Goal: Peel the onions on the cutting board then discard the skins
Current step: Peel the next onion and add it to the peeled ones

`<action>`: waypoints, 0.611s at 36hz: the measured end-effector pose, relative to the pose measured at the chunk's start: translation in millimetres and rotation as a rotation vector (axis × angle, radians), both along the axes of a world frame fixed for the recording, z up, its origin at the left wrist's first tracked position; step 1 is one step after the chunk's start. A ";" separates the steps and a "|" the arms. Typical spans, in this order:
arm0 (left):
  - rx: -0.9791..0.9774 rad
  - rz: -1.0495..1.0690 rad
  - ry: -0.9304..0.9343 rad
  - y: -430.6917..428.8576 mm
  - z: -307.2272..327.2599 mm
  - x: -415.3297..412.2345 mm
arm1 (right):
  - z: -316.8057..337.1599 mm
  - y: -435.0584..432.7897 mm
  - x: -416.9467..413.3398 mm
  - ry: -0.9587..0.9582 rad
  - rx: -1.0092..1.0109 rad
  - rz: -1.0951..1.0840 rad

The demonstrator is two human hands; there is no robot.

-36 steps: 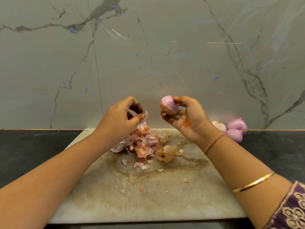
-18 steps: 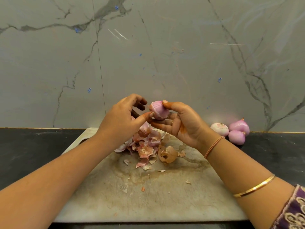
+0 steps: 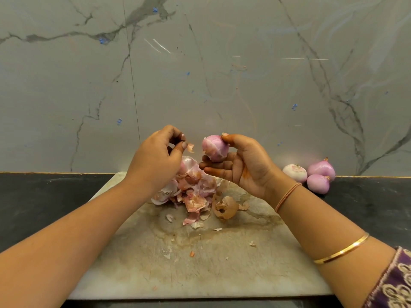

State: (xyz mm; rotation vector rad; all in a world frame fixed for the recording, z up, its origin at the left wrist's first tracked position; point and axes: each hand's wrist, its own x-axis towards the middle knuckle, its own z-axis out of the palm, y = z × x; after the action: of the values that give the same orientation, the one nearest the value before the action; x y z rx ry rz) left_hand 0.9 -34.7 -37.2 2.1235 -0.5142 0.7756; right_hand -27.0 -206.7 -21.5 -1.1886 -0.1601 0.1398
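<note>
My right hand holds a pink, mostly peeled onion between thumb and fingers, raised above the far part of the stained cutting board. Just left of it, my left hand pinches a small flake of onion skin between thumb and fingertips. A heap of pink and brown onion skins lies on the board beneath both hands, with a curled brown skin shell at its right edge.
Three peeled onions sit on the dark counter to the right of the board, against the marble wall. Small skin scraps dot the board's middle.
My left hand reached in to the onion, then pulled back to the left with a flake of skin. My right hand shifted slightly left and turned the onion.
</note>
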 end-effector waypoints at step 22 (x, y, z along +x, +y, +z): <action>0.092 -0.157 -0.246 -11.4 -0.9 -14.4 | -2.9 3.7 1.6 -0.007 -0.128 -0.085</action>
State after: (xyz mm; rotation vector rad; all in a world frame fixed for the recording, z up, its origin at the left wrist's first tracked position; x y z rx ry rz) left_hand -13.5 -46.2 -38.0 2.0517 -0.8511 0.9433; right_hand -25.4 -203.0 -24.4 -1.3216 -0.1079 0.0718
